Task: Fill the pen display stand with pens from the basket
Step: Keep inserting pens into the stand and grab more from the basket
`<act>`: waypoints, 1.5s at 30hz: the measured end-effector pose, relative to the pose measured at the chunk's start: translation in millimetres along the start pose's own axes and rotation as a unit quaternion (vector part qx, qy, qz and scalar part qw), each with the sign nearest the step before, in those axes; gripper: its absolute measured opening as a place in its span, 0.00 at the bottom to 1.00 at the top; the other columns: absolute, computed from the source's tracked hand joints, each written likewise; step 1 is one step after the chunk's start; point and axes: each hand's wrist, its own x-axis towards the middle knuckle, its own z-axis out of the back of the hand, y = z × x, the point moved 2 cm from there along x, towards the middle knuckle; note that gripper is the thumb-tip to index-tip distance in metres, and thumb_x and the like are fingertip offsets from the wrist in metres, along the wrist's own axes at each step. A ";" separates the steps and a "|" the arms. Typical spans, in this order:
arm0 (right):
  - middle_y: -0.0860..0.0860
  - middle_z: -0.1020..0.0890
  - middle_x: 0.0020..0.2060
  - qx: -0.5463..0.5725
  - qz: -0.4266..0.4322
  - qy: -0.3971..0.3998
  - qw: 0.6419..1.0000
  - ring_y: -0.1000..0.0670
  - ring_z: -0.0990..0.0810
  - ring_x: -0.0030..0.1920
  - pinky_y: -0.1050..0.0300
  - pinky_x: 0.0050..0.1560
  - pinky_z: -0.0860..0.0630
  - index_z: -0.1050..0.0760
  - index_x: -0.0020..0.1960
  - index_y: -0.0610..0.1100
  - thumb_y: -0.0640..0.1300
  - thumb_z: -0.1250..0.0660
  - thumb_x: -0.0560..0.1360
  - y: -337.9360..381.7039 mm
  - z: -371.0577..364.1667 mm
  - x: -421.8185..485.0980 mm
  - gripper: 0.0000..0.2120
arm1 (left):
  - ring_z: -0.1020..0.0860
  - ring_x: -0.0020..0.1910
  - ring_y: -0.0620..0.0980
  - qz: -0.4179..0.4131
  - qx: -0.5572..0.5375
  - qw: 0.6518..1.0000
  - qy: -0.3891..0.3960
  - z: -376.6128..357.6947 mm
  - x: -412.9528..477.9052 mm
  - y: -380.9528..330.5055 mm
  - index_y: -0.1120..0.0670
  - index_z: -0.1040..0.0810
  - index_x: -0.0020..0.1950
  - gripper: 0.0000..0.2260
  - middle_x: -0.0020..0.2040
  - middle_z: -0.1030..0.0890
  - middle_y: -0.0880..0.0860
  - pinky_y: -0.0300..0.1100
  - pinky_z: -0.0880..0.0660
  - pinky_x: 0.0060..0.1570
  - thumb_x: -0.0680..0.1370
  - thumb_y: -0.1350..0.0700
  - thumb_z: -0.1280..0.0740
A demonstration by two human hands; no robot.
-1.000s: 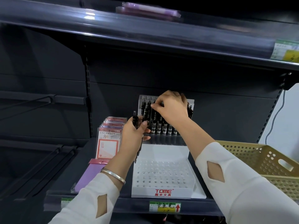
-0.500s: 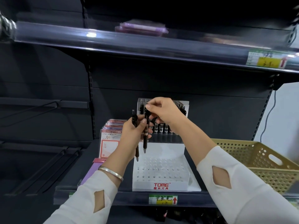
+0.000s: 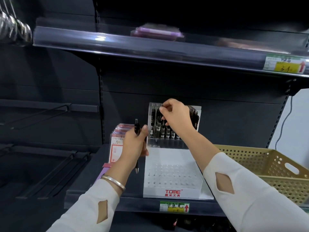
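Back row of the pen display stand (image 3: 167,158) part filled, front holes all bare.
Upright black pens (image 3: 168,133) occupy the rear tier only; the right hand (image 3: 175,118) pinches one by its top, the left hand (image 3: 133,144) grips a spare pen (image 3: 137,128) beside the stand; the basket (image 3: 250,158) sits to the right.

The pen display stand (image 3: 172,192) is glossy white plastic. The basket (image 3: 274,166) is perforated tan plastic. The shelf (image 3: 133,202) is matt dark metal.
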 end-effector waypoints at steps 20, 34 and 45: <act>0.52 0.30 0.62 -0.239 -0.020 -0.004 0.971 0.45 0.35 0.66 0.43 0.67 0.42 0.24 0.55 0.54 0.57 0.34 0.73 -24.2 -18.4 22.4 0.13 | 0.32 0.29 0.44 -0.025 -0.070 0.997 -0.003 -2.0 13.5 21.8 0.55 0.26 0.49 0.09 0.35 0.29 0.51 0.36 0.36 0.27 0.82 0.62 0.46; 0.54 0.22 0.33 0.063 -0.031 0.125 0.990 0.58 0.25 0.32 0.65 0.34 0.30 0.21 0.45 0.45 0.44 0.34 0.76 -1.5 -18.1 -6.1 0.05 | 0.27 0.29 0.45 -0.060 -0.139 0.988 0.035 -16.4 0.0 0.3 0.53 0.30 0.49 0.07 0.38 0.23 0.54 0.39 0.30 0.29 0.82 0.61 0.45; 0.54 0.22 0.35 -0.034 0.081 -0.028 0.996 0.55 0.23 0.39 0.63 0.43 0.26 0.21 0.50 0.43 0.45 0.36 0.78 16.2 0.0 10.2 0.07 | 0.26 0.46 0.46 -0.049 -0.078 0.993 -0.075 -4.1 10.5 9.0 0.48 0.28 0.46 0.10 0.44 0.23 0.48 0.45 0.31 0.55 0.81 0.61 0.43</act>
